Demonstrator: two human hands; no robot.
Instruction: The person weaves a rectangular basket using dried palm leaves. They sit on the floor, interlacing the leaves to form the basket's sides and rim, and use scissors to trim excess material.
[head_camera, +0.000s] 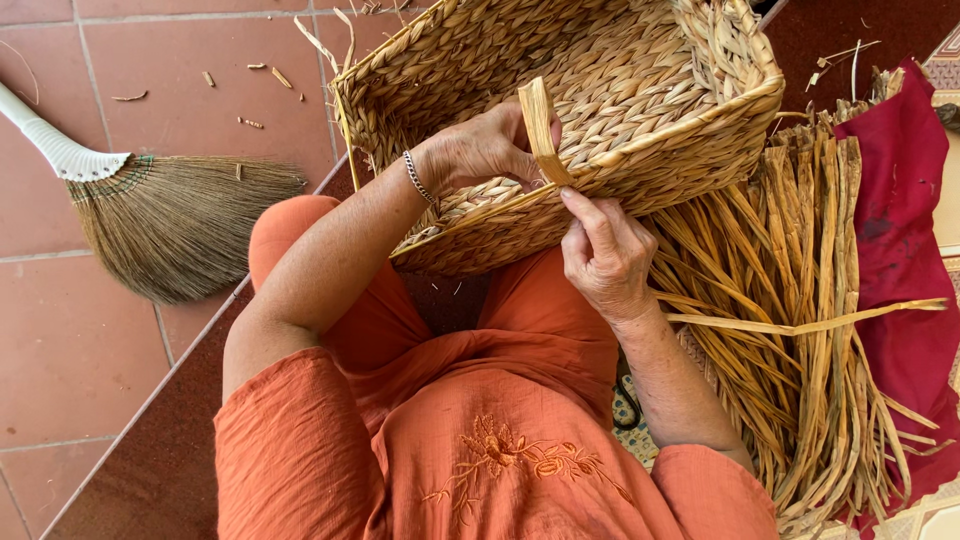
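Observation:
A woven straw basket (640, 90) rests tilted on my lap, its opening facing up and away. My left hand (480, 150), with a silver bracelet at the wrist, reaches inside the basket near its rim and grips a flat dried straw strip (540, 125) that stands up from the rim. My right hand (605, 255) presses on the outside of the rim just below that strip, index finger pointing up at its base. I wear an orange embroidered top and orange trousers.
A bundle of long dried straw strips (800, 300) lies to my right on a red cloth (900, 230). A grass broom (170, 225) with a white handle lies on the tiled floor at left, among scattered straw scraps.

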